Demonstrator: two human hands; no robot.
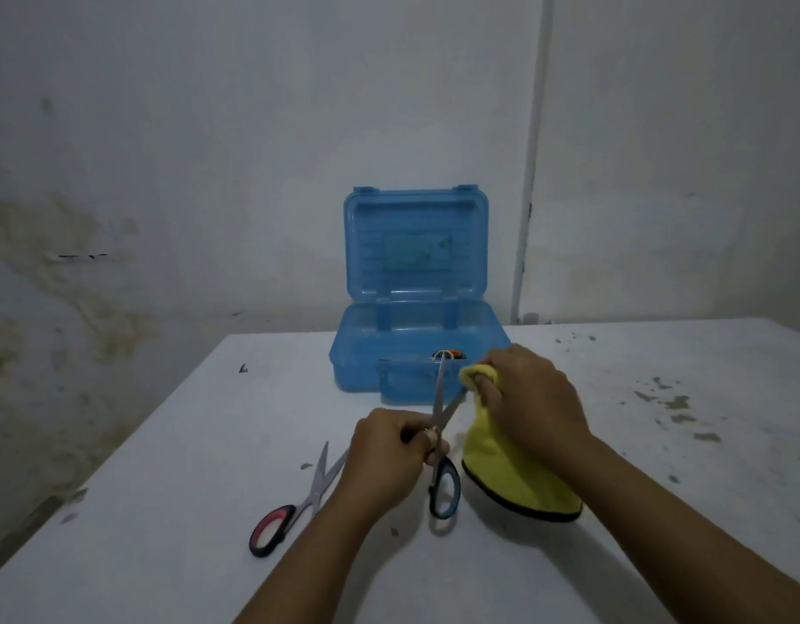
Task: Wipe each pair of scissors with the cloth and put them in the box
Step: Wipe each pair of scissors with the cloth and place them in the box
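My left hand (pixel 389 448) grips the handles of blue-handled scissors (pixel 444 486), whose blades stand spread apart and point up toward the box. My right hand (pixel 531 394) holds a yellow cloth (pixel 501 470) pinched around the right blade; the rest of the cloth hangs down to the table. A second pair, red-handled scissors (pixel 294 506), lies on the table to the left of my left arm, blades partly hidden behind that hand. The blue translucent box (pixel 371 353) stands behind with its lid up; a dark and orange object (pixel 449 354) shows inside.
The white table (pixel 209 443) has scattered dark specks and stains, most on its right side. A stained wall rises behind it, with a white pipe (pixel 526 195) running down to the right of the box. The table's left edge slants toward me.
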